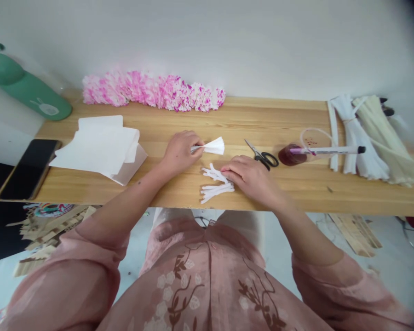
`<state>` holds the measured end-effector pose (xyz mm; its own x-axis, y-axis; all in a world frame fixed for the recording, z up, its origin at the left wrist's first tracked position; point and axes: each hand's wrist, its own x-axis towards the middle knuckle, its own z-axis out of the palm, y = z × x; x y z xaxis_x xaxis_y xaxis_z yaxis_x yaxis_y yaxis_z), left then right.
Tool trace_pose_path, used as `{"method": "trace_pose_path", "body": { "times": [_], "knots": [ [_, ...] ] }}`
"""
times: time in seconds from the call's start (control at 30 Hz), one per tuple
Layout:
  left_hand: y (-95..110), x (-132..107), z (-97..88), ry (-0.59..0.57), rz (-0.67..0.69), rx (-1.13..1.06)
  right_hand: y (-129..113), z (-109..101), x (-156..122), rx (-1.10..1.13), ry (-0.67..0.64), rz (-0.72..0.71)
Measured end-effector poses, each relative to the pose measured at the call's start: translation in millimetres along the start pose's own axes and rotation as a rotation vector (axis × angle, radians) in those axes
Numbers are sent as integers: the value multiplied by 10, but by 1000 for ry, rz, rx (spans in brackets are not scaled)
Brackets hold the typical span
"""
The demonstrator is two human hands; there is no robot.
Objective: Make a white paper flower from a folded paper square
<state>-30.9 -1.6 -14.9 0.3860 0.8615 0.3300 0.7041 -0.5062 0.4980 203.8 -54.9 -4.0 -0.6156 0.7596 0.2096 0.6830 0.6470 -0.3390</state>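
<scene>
My left hand (182, 149) is closed around a narrow bundle of pleated white paper (214, 146), which fans out to the right of the fingers. Close to the front edge of the table, my right hand (251, 177) has its fingers pressed together at the right end of some short white strips (216, 188). Several strips lie in a loose pile, their free ends pointing left. Just beyond the right hand are scissors (264, 156) with black handles, blades partly apart. The right fingertips are partly hidden by the hand itself.
White paper sheets (96, 142) and a phone (29, 169) lie left, near a green bottle (27, 89). Pink and white ruffled flowers (152, 91) line the wall. Right are a container of dark red liquid (291, 155), a pen (331, 150) and bundled white strips (360, 142).
</scene>
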Motion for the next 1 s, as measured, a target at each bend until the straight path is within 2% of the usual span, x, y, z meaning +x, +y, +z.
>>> {"method": "trace_pose_path", "body": {
  "times": [0.3,0.57,0.67,0.77,0.9,1.0],
  "knots": [
    [38,-15,-19,24,-16,-40,-57,4,-30,-144,18,15],
    [51,-8,-16,107,-42,-96,-4,-37,101,43,157,193],
    [59,-22,-6,126,-94,-76,-8,-41,175,185,174,248],
    [67,-40,1,129,-131,-52,-65,-57,249,402,138,314],
    [89,-58,-9,158,-93,-47,-207,-46,382,858,43,450],
    [109,-67,-29,203,-58,-14,-286,5,501,1168,69,553]
  ]
}}
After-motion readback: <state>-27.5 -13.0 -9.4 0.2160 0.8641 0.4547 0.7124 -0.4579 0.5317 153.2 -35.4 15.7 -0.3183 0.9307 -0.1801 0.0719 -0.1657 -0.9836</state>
